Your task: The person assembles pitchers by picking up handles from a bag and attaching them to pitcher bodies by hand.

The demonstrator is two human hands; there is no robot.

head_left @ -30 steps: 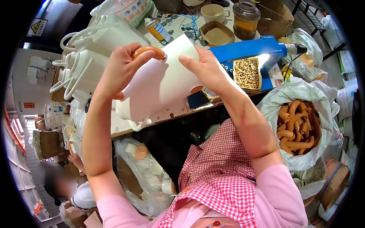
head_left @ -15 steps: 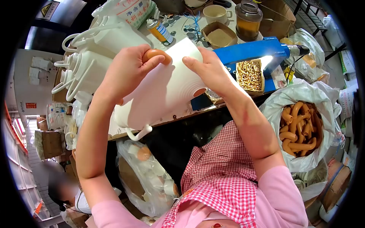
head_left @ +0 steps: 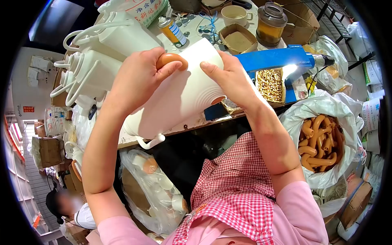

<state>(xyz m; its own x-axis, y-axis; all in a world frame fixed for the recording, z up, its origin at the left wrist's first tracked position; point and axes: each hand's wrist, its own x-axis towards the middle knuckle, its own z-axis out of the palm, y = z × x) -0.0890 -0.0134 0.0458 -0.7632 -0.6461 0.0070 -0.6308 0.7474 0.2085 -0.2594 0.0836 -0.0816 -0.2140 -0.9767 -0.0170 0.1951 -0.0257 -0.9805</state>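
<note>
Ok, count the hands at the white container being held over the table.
2. The left hand holds a brown handle at the white container; the right hand grips the container itself. Any hand behind it would be hidden.

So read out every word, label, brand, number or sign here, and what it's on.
"净含量" on the white sack; characters below are unclear.
Spray can label: too small.
Red label on grey panel: too small.
Papers above it: too small.
Print on right-edge sack: blurred.
</note>
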